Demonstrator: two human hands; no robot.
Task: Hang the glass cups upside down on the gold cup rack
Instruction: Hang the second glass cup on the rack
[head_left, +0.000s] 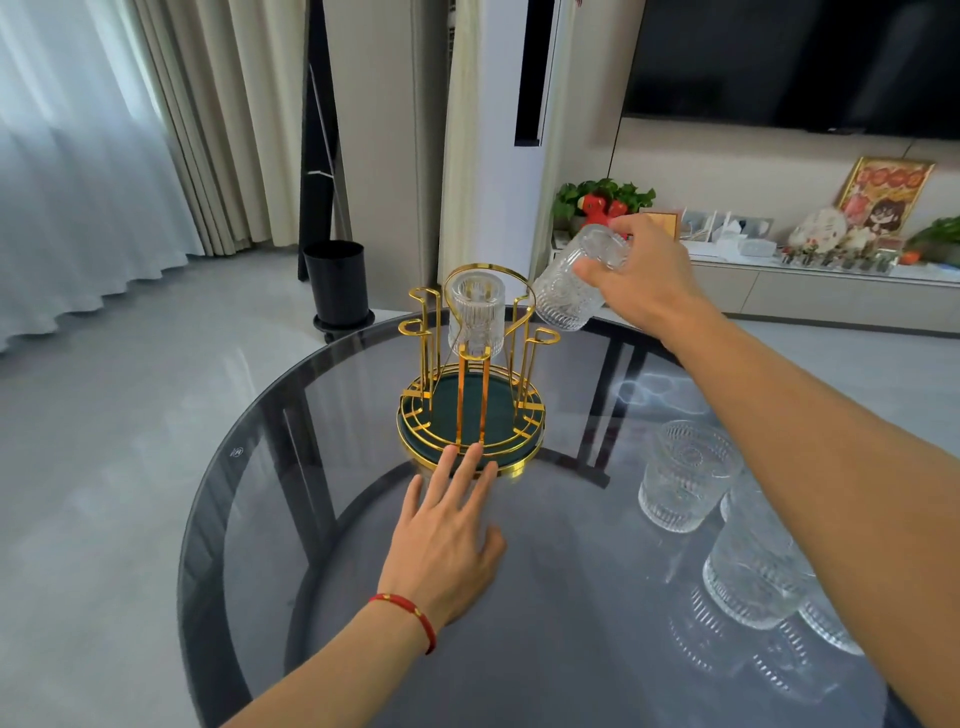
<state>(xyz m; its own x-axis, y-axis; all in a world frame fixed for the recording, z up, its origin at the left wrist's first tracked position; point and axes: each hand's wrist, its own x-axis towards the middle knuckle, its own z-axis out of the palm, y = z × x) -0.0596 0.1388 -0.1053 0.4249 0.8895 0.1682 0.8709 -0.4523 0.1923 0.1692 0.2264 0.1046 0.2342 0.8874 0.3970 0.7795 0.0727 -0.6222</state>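
Nearest the viewer, on the right side of a round smoked-glass table, several ribbed glass cups stand waiting, partly hidden under the right forearm. The left hand lies flat and open on the table, fingers spread, its fingertips touching the front rim of the gold cup rack as if to steady it; it grips nothing. The rack stands near the middle of the table, thin gold prongs rising from a dark green round base. One cup on the rack already hangs upside down on a rear prong. Just beyond and to the right, the right hand is closed around the base of a held cup, tilted with its mouth pointing down and left, close to the rack's right side but not yet on a prong. The step in hand appears to be hanging this second cup. The next move likely calls for turning it fully mouth-down and lowering it over a free prong.
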